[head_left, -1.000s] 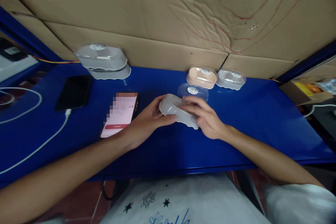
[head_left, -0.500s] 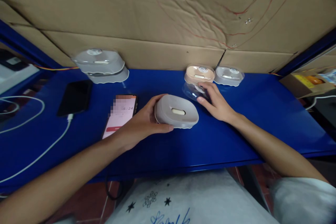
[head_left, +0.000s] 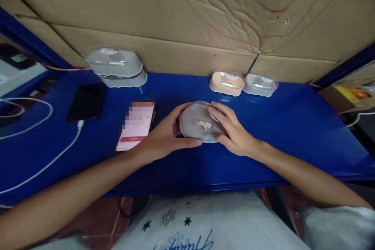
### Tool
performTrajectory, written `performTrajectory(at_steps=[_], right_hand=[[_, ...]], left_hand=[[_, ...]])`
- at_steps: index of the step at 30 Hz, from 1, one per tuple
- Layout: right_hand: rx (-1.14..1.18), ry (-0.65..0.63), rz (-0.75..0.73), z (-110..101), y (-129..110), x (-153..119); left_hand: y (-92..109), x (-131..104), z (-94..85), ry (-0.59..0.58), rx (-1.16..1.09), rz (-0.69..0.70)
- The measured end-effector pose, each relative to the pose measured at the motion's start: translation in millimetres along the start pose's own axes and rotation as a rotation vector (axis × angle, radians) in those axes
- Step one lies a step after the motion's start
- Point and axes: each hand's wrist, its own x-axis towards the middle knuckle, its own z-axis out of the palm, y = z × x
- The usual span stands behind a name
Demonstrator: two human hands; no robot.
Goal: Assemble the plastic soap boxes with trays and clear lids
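Near the middle of the table, a grey oval container [head_left: 187,125] with a cream-coloured piece in its top is held by my left hand [head_left: 164,136]. The fingers reach behind it, and the thumb lies along its front edge. A clear plastic lid [head_left: 202,106] with a round white sticker now sits over the container's top. My right hand [head_left: 238,133] grips this lid from the right, fingers on the far side and thumb at the front. Those fingers partly cover the sticker. I cannot tell whether the lid is fully seated.
At the back stand a peach lidded container [head_left: 221,86] and a grey lidded container [head_left: 258,90]; a grey stack [head_left: 117,80] is further left. A lit phone [head_left: 137,125] and a dark phone [head_left: 86,103] on a white cable [head_left: 66,156] lie left. Cardboard [head_left: 175,39] lines the back.
My right hand has brought the clear lid from the table in front of the peach container, leftward and nearer, onto the grey container. My left hand keeps its hold.
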Motion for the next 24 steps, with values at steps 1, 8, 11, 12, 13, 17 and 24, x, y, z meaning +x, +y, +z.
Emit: performTrajectory(at_steps=[1, 8, 11, 12, 13, 17, 24], right_hand=[[-0.028, 0.001, -0.032, -0.9, -0.3, 0.5], [-0.035, -0.029, -0.019, -4.0, -1.7, -0.3], [-0.058, -0.042, -0.027, -2.5, -3.3, -1.1], [-0.066, -0.05, -0.022, -1.8, -3.8, -1.3], [-0.074, -0.06, -0.015, -1.1, -4.4, -1.3], [-0.077, -0.081, 0.019, 0.8, -5.6, -1.2], [-0.047, -0.072, 0.033, 3.9, -3.5, -1.4]], left_hand=[[-1.2, 0.1, -0.3, -0.005, 0.003, 0.015], [-7.3, -0.8, -2.8, -0.056, 0.072, 0.099], [-5.4, -2.4, -2.3, -0.047, 0.085, 0.101], [-4.2, -2.8, -2.0, -0.043, 0.084, 0.097], [-2.8, -3.1, -1.7, -0.037, 0.082, 0.089], [0.3, -3.5, -0.7, -0.012, 0.076, 0.05], [-0.5, -4.5, 2.9, 0.045, 0.057, 0.056]])
